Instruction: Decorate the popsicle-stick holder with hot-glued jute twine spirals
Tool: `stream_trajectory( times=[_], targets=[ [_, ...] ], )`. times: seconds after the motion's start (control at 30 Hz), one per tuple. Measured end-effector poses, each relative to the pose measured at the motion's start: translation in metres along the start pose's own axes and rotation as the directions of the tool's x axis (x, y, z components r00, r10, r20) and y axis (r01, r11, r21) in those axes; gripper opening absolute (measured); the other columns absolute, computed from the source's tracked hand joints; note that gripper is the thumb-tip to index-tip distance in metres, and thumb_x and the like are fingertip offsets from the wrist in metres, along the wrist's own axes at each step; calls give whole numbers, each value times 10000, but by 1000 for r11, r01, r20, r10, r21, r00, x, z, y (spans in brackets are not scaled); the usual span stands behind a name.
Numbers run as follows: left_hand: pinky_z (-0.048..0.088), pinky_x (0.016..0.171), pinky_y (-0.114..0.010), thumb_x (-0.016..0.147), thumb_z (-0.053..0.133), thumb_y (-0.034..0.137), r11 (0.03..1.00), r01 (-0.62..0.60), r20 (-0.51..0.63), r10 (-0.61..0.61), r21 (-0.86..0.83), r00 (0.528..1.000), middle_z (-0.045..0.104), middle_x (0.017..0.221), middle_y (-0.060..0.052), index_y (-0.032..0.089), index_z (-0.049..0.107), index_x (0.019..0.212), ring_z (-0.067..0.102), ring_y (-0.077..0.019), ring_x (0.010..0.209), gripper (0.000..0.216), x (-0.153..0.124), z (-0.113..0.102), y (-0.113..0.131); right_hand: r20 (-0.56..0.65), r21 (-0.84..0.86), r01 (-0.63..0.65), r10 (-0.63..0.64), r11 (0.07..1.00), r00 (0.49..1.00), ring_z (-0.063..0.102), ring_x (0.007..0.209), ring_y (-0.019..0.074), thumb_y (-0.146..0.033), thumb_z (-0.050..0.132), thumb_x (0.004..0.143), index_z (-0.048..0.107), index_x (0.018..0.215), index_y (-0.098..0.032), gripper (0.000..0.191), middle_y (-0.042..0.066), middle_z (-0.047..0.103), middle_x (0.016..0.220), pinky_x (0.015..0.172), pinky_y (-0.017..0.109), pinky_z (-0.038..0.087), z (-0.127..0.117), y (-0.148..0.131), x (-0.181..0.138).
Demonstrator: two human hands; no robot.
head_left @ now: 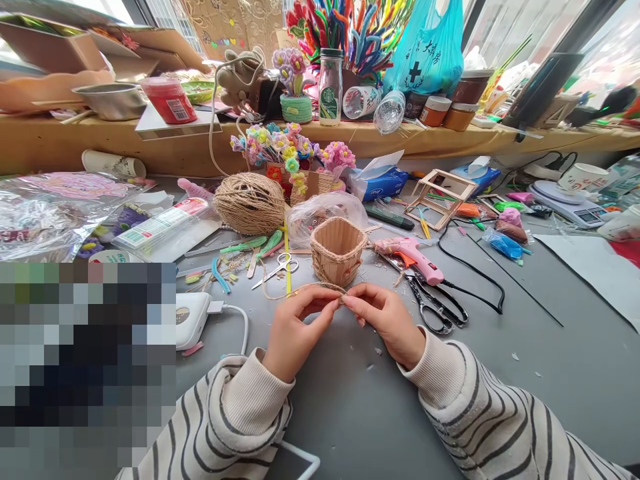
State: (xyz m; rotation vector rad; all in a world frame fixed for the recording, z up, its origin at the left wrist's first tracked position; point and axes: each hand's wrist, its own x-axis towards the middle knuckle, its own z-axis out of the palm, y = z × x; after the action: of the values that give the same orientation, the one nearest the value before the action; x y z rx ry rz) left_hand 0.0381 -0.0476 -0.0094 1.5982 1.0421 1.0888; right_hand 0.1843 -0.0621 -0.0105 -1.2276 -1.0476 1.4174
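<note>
My left hand (303, 327) and my right hand (384, 315) meet at the middle of the table, fingertips pinched together. Between them they grip a thin piece of jute twine (320, 285), which trails off to the left in a loop. Just beyond my fingers stands a small wooden basket (339, 250) with a braided twine rim. The big ball of jute twine (249, 203) lies behind it to the left. White-handled scissors (280, 268) rest left of the basket. On the right are a pink glue gun (415, 259) and black-handled scissors (434, 303).
A white power bank (191, 320) with a cable sits by my left forearm. The glue gun's black cord (493, 305) curls over the right side. A small wooden frame (443, 197), a kitchen scale (570, 203) and a white sheet (595, 267) lie farther right. Handmade flowers (285, 150) stand behind.
</note>
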Motion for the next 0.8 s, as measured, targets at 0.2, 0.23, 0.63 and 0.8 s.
stream_trajectory(
  times=[0.2,0.23,0.63,0.8],
  targets=[
    [516,682,-226,688,617,234,948,214,66,-204,-235,977,621,761,-17,156,617,752,613,-125,704,100,2,-1,2,20,-30,28,-27,999,999,420,509,42,-344,604,691,581,724,-152,196,-27,546,636,484,181,354,0,1,1],
    [517,673,-223,686,619,235,940,230,67,-220,-252,973,619,743,-14,153,618,739,614,-122,688,98,2,-1,2,20,-58,46,-45,997,999,430,524,49,-343,598,696,574,730,-153,195,-21,545,646,484,184,360,0,1,1],
    [513,641,-197,670,629,228,941,238,10,-243,-240,970,620,743,-6,150,628,710,619,-111,664,87,3,0,5,156,-740,592,-775,320,613,479,751,144,-146,588,691,628,813,-195,138,56,507,866,626,294,457,-2,-2,-9],
    [503,653,-204,681,619,236,947,244,30,-243,-208,969,618,695,4,158,613,720,616,-115,675,88,3,-1,5,140,-786,545,-776,291,615,484,793,162,-170,582,711,621,857,-187,152,62,524,866,669,312,465,-2,-1,-6]
  ],
)
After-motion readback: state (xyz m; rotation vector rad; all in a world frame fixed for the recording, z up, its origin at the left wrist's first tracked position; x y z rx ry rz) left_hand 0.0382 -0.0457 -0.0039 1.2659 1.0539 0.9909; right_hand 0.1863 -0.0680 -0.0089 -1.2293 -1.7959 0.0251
